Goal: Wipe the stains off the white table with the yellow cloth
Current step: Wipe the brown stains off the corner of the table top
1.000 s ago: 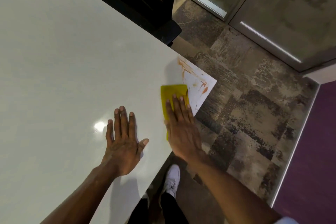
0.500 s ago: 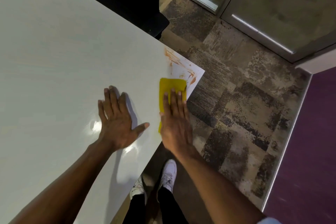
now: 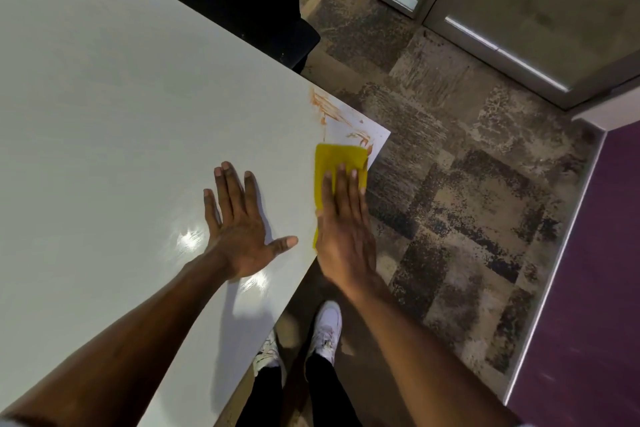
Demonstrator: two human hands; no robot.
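In the head view, the table (image 3: 114,107) fills the left and centre of the frame, its corner pointing right of centre. The right hand (image 3: 344,230) lies flat, fingers straight and together, pressing the cloth (image 3: 337,158) onto the table just below that corner; it pins the cloth under palm and fingers, not curled around it. The cloth's upper edge touches the orange-brown stains (image 3: 341,120), which streak the corner above it. The left hand (image 3: 242,232) rests open, palm down on the table, fingers spread, holding nothing, just left of the right hand. A chair (image 3: 249,0) stands at top centre, and shoes (image 3: 323,329) show on the carpet (image 3: 460,204) at the bottom.
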